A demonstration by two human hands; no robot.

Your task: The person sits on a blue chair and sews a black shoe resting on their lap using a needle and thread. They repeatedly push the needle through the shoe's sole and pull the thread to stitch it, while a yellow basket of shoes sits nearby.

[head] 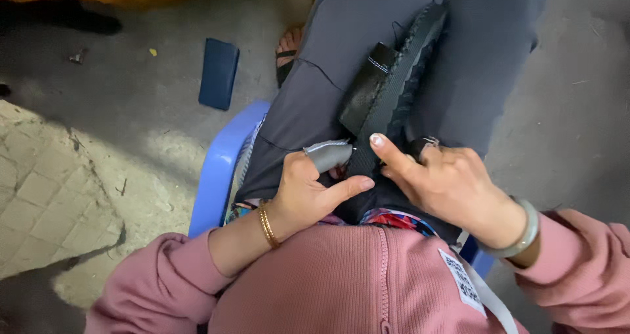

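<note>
Person is sitting on a blue plastic chair, looking down at own lap, w/ a black strap lying along the thighs, running from the knees back toward the belly. A 2nd, shorter black strap piece w/ a white stitch line is lying just beside it on the left.

Left hand is curled mostly closed; its index finger is wearing a grey finger guard, tip pressing against the near end of the strap, thumb stretching out to the right underneath. Right hand is half closed, index finger extending up-left and touching the strap just beside the guard; the other fingers are folding round the strap's near end, prob. gripping it, tho that part is hidden under the hand. A small metal bit is showing at the knuckles; can't tell what it is.

Gold bangle is sitting on the left wrist, pale green bangle on the right. Pink sleeves, dark grey trousers. A dark blue flat case is lying on the concrete floor, well apart to the left. A sandalled foot is resting near it.
</note>
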